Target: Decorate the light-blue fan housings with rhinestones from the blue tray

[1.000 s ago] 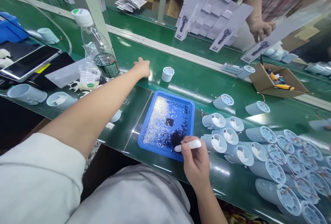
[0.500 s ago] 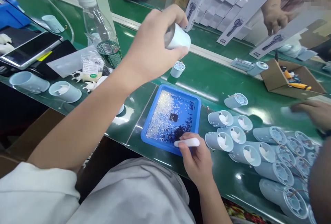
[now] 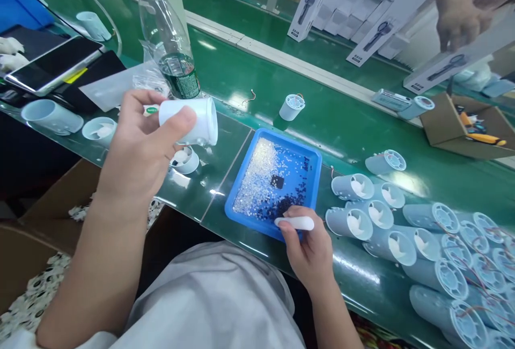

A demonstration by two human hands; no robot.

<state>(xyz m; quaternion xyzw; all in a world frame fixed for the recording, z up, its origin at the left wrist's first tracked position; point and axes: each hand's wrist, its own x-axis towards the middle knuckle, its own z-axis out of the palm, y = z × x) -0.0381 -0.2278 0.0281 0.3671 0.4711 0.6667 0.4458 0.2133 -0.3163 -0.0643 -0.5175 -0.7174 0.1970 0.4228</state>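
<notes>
My left hand (image 3: 139,142) is closed around a pale blue plastic cylinder (image 3: 193,118), held sideways above the bench with its rimmed end facing right. Below it stands a short round housing with a white fan blade (image 3: 185,159), partly covered by my fingers. At the front edge of a blue tray (image 3: 317,177), my right hand (image 3: 308,247) pinches a short white rounded stick (image 3: 295,223); its exact kind is unclear. Tiny clear rings (image 3: 257,177) fill the tray's left side, dark ones (image 3: 286,205) its lower right. A small black square (image 3: 277,181) lies among them.
Many pale blue cylinders (image 3: 394,247) lie at right, some showing fan blades, others wires. One motor housing (image 3: 292,107) stands behind the tray. A plastic bottle (image 3: 171,43) and phone (image 3: 54,64) are left. A cardboard box (image 3: 446,129) holds tools. Across the bench is another person's hand (image 3: 462,27).
My left hand has come down and left with the cylinder, from above the back of the bench. My right hand stays at the tray. Another person's arm has left the right edge.
</notes>
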